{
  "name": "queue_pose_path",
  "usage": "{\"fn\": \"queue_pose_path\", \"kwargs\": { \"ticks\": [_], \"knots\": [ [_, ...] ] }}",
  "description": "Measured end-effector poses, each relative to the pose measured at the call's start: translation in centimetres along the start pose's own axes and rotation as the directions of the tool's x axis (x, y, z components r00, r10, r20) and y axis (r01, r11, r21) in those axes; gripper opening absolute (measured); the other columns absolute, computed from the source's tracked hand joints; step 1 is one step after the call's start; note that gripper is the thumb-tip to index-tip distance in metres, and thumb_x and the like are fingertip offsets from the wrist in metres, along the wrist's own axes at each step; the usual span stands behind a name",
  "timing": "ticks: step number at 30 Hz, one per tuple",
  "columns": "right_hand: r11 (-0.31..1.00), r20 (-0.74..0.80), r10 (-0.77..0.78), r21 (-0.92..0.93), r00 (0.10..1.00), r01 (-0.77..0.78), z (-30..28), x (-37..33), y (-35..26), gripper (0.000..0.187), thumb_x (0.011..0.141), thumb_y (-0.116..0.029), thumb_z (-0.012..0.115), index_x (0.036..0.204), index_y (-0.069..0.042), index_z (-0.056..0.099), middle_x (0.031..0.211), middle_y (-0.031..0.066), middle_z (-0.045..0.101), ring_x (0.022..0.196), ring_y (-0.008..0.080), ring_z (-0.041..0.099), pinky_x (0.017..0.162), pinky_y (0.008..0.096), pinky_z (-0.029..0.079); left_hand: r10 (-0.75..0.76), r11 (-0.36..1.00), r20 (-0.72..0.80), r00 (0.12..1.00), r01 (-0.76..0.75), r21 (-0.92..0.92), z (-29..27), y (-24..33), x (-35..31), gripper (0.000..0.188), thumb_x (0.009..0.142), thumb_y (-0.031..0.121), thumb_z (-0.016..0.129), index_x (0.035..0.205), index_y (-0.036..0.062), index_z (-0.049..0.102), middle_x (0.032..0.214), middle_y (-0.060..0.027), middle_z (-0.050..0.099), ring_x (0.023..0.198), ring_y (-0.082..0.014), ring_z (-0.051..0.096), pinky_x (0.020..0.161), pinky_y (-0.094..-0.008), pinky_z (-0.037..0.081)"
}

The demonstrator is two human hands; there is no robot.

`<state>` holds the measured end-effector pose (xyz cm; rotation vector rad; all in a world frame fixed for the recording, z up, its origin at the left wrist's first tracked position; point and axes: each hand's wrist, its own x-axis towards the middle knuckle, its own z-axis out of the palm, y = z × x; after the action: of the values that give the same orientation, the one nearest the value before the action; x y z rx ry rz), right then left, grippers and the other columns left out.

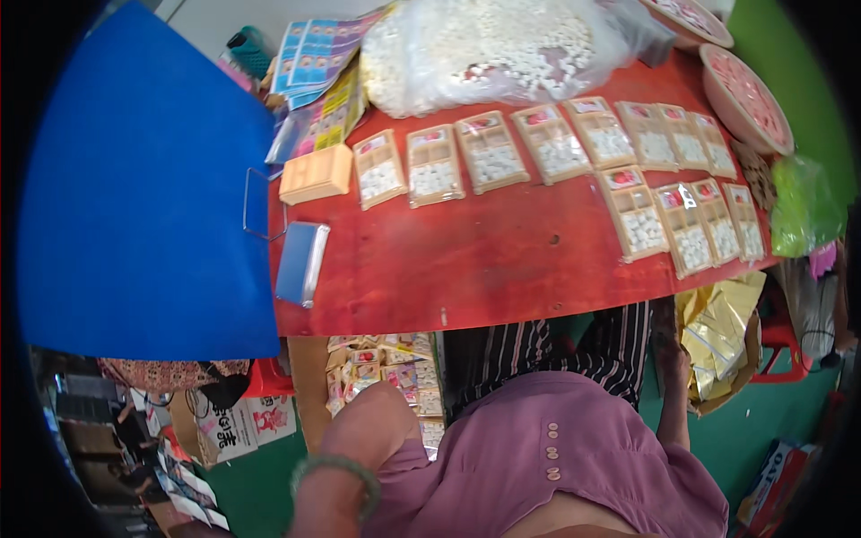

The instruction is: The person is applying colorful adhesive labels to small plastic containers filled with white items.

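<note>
My left arm is bent at the lower left, with a green bangle (345, 471) round it. Past the bangle it runs out of the lower edge, so my left hand's fingers do not show. My right arm reaches down beside my purple top (547, 430). My right hand (677, 363) is small and dim next to a box of gold foil packaging (722, 332); its fingers cannot be made out. On the red table (448, 260) lie several wrapped trays (491, 154) of small white pieces. A light wooden block-like stack (316, 175) and a blue flat stack (300, 263) lie at the left.
A big clear bag of white pieces (484, 54) lies at the back, beside printed sheets (314, 58). Bowls of pink packets (744, 99) stand at the right. A blue panel (152, 197) borders the left. Under the table is a carton of packed sets (309, 386).
</note>
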<state>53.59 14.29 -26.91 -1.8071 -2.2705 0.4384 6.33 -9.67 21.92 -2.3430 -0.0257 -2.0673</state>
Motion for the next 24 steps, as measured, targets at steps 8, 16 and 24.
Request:
{"fn": "queue_pose_path", "kwargs": {
  "ticks": [8, 16, 24],
  "knots": [
    [0.979, 0.088, 0.029, -0.203, 0.996, -0.011, 1.8, -1.4, -0.9, 0.038, 0.087, -0.027, 0.061, 0.124, -0.017, 0.06, 0.091, 0.0223, 0.068, 0.088, 0.0386, 0.067, 0.075, 0.0481, 0.054, -0.276, 0.6, -0.703, 0.656, 0.689, 0.407, -23.1, -11.5, -6.2, 0.029, 0.092, 0.009, 0.066, 0.115, -0.0074, 0.063, 0.104, -0.0155, 0.067, 0.086, -0.0196, 0.066, 0.082, -0.0312, 0.052],
    [0.981, 0.094, 0.024, -0.191, 0.995, -0.006, 2.8, -5.5, 3.1, 0.047, 0.066, -0.009, 0.072, 0.112, -0.009, 0.063, 0.085, 0.0126, 0.068, 0.082, 0.0327, 0.066, 0.073, 0.0416, 0.054, -0.346, -0.177, -0.913, 0.218, 0.94, 0.291, -42.7, -22.1, -18.9, 0.029, 0.086, 0.015, 0.071, 0.109, -0.0023, 0.07, 0.09, -0.0087, 0.072, 0.073, -0.014, 0.067, 0.064, -0.0253, 0.053],
    [0.758, 0.26, 0.434, 0.412, 0.863, -0.505, 1.9, -6.3, 2.9, 0.036, 0.072, -0.014, 0.07, 0.106, -0.002, 0.064, 0.076, 0.0109, 0.065, 0.076, 0.0263, 0.066, 0.067, 0.0412, 0.053, -0.501, -0.635, -0.752, 0.428, 0.409, 0.655, -50.4, -27.6, -23.5, 0.047, 0.081, 0.027, 0.069, 0.119, -0.0002, 0.065, 0.112, -0.0219, 0.068, 0.105, -0.0343, 0.065, 0.093, -0.0423, 0.049]
  ]
}}
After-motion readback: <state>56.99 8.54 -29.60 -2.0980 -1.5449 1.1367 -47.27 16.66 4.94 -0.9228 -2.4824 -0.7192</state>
